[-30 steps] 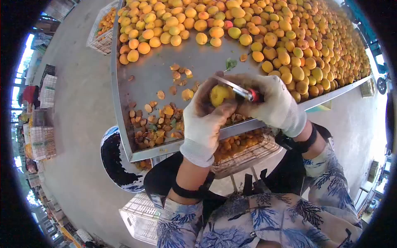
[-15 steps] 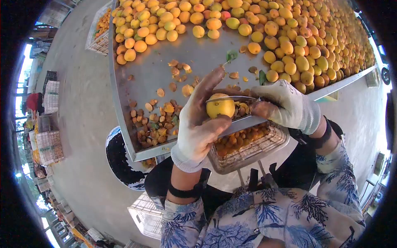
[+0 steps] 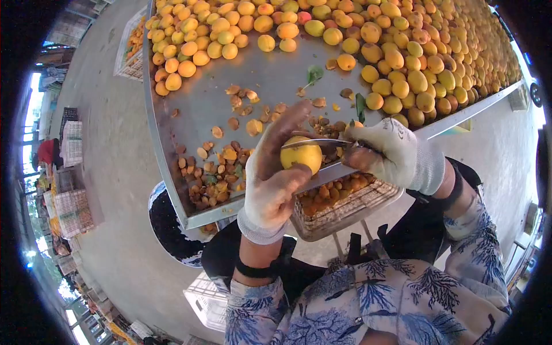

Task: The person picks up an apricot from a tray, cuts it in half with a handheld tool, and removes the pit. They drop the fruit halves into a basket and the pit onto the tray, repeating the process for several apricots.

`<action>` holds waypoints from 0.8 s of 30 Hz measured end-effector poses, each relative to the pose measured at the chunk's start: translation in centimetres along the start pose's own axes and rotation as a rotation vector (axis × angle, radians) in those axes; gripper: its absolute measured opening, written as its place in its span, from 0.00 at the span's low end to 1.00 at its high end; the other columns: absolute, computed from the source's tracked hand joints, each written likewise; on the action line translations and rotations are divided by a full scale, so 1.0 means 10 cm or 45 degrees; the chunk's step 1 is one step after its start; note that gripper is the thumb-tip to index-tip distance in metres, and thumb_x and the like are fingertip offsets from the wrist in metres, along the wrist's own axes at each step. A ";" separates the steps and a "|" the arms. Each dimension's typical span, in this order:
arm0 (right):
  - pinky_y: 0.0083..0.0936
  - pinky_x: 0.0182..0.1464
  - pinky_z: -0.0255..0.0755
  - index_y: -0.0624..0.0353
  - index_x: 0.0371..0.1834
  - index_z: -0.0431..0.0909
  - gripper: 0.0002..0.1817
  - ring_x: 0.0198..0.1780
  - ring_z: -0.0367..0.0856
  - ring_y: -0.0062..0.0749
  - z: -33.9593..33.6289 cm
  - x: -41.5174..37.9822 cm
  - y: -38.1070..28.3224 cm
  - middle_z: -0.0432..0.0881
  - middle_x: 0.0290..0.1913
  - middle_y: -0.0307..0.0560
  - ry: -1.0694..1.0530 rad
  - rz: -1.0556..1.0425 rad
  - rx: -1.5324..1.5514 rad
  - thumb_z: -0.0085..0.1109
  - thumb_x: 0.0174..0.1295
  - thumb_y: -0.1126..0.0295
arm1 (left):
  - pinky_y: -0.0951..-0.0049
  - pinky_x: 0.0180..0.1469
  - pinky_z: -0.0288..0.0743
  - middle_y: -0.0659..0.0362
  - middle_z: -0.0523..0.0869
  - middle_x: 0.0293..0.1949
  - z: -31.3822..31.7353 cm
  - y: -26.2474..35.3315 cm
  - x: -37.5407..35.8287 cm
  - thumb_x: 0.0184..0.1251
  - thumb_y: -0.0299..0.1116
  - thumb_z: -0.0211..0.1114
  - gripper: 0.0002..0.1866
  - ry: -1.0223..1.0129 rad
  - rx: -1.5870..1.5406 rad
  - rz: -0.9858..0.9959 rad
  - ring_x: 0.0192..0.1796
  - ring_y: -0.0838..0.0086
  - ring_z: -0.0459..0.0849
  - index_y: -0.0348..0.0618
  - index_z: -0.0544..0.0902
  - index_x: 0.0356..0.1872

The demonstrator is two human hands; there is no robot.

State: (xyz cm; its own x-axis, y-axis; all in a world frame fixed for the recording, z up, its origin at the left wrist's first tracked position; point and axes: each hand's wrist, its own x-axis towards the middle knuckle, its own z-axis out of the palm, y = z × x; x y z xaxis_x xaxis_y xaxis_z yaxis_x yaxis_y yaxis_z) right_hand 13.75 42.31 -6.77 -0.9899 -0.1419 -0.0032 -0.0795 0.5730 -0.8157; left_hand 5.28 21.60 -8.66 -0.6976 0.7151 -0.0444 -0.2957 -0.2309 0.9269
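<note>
A yellow apricot is held between the thumb and fingers of my left hand, above the near edge of the metal table. My right hand grips a knife whose thin blade lies across the upper part of the apricot. The knife's handle is hidden in my right fist. Both hands wear white gloves with brown-stained fingers. Beneath them, a plastic basket holds orange apricot pieces.
The metal table bears many whole apricots at the back and right. Pits and scraps lie at its near left corner, with green leaves further back. A dark-lined tub and a white crate stand below left.
The blade sits a little lower on the apricot and the fruit appears turned slightly. The view has shifted a little; both hands stay in nearly the same place.
</note>
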 end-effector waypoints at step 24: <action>0.50 0.40 0.76 0.62 0.51 0.70 0.19 0.39 0.83 0.60 0.20 0.08 -0.24 0.83 0.33 0.63 0.003 0.171 -0.213 0.54 0.62 0.63 | 0.57 0.55 0.76 0.50 0.83 0.44 0.22 0.03 0.10 0.63 0.37 0.66 0.37 0.165 -0.650 0.186 0.49 0.60 0.82 0.40 0.62 0.72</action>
State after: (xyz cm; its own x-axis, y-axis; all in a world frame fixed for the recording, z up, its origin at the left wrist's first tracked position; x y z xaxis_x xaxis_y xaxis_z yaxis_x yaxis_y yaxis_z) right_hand 13.35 39.21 -5.95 -0.9932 -0.0532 -0.1037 0.0350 0.7129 -0.7004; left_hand 5.92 23.71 -7.61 -0.8203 0.5720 -0.0040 -0.4464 -0.6358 0.6297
